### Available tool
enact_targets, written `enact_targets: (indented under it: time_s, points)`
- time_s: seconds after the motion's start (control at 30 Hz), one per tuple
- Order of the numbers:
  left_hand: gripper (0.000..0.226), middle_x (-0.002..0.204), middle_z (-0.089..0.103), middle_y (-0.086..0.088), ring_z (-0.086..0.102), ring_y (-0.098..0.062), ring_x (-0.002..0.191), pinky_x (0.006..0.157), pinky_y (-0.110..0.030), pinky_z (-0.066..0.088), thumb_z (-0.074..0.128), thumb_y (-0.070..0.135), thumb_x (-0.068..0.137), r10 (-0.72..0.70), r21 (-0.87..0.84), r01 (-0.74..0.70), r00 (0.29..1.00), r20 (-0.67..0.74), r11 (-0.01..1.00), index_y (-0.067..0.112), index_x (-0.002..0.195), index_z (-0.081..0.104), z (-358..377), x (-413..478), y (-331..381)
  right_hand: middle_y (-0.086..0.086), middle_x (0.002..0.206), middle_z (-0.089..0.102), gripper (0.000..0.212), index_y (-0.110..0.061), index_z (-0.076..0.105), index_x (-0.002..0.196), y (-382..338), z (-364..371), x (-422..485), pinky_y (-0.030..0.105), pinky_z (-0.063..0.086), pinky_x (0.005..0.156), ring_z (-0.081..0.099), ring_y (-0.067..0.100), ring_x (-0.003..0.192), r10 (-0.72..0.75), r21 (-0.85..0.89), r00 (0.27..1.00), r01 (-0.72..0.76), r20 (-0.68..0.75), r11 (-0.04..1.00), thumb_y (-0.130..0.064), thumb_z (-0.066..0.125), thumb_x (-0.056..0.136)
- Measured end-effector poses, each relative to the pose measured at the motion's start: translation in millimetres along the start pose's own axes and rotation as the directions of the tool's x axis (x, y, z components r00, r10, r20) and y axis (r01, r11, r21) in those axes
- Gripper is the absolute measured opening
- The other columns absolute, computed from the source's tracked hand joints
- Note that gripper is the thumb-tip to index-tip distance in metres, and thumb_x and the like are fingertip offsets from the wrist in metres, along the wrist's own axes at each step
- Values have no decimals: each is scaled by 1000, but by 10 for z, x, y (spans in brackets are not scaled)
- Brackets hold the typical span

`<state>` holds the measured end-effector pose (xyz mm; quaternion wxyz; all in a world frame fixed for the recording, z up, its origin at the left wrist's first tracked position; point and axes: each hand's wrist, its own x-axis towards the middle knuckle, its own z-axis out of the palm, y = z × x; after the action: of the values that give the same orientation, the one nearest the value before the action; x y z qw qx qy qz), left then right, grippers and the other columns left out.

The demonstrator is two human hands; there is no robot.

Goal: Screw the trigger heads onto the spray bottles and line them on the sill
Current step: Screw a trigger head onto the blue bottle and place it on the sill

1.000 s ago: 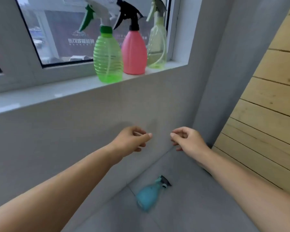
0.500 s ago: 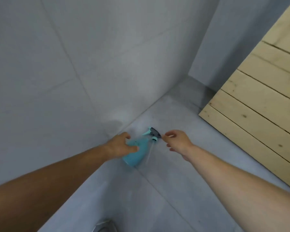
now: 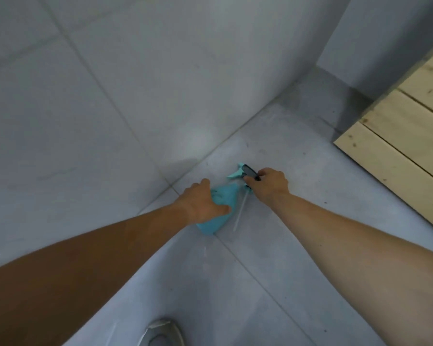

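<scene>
Turquoise spray bottle point(image 3: 223, 196), lying on the floor point(image 3: 310, 245) by the wall's foot, is now clasped by the left hand point(image 3: 200, 206) while the right hand point(image 3: 269, 184) newly pinches its loose trigger head point(image 3: 245, 171), so screwing can begin.

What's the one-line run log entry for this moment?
left hand: gripping blue bottle on floor | right hand: holding trigger head | head: detached
</scene>
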<state>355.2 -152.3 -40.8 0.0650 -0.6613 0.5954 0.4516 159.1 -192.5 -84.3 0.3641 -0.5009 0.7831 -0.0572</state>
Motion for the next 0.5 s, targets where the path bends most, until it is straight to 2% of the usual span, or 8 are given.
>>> enact_targets:
  time_s: [0.1, 0.23, 0.33, 0.43, 0.5]
  points:
    - [77, 127, 64, -10, 67, -27, 109, 90, -41, 59, 78, 60, 78, -26, -49, 26, 1000, -8, 998, 10, 130, 51, 18, -26, -54, 18, 117, 61, 57, -13, 63, 112, -8, 68, 19, 39, 53, 86, 61, 34, 105, 13, 17, 1000, -13, -14, 1000, -58, 67, 77]
    - [73, 125, 64, -7, 67, -25, 108, 85, -37, 59, 78, 55, 81, -48, -105, 45, 999, -21, 993, 11, 131, 51, 53, -114, -94, 20, 117, 62, 57, -6, 60, 113, -31, 90, 4, 34, 51, 79, 63, 34, 102, 30, 72, 999, -29, -14, 997, -45, 76, 75]
    - [69, 122, 63, -5, 66, -22, 103, 80, -34, 56, 79, 51, 82, -83, -181, 81, 997, -4, 980, 12, 131, 50, 72, -189, -136, 14, 112, 62, 57, -2, 55, 114, 3, 81, -19, 30, 46, 73, 63, 31, 103, 51, 140, 999, -48, -17, 989, -36, 79, 76]
    - [68, 124, 64, -5, 67, -23, 104, 83, -36, 58, 79, 51, 81, -90, -205, 91, 996, 13, 975, 14, 130, 49, 82, -245, -148, 8, 102, 55, 53, -2, 52, 114, 62, 59, -61, 28, 45, 74, 60, 27, 96, 71, 231, 997, -64, -21, 971, -30, 79, 78]
    - [68, 124, 64, -6, 67, -24, 107, 87, -38, 58, 80, 50, 81, -84, -206, 86, 996, 19, 975, 13, 130, 50, 75, -263, -133, 8, 101, 57, 49, -6, 50, 107, 108, 50, -96, 33, 52, 80, 61, 25, 94, 87, 323, 996, -79, -9, 943, -30, 80, 76]
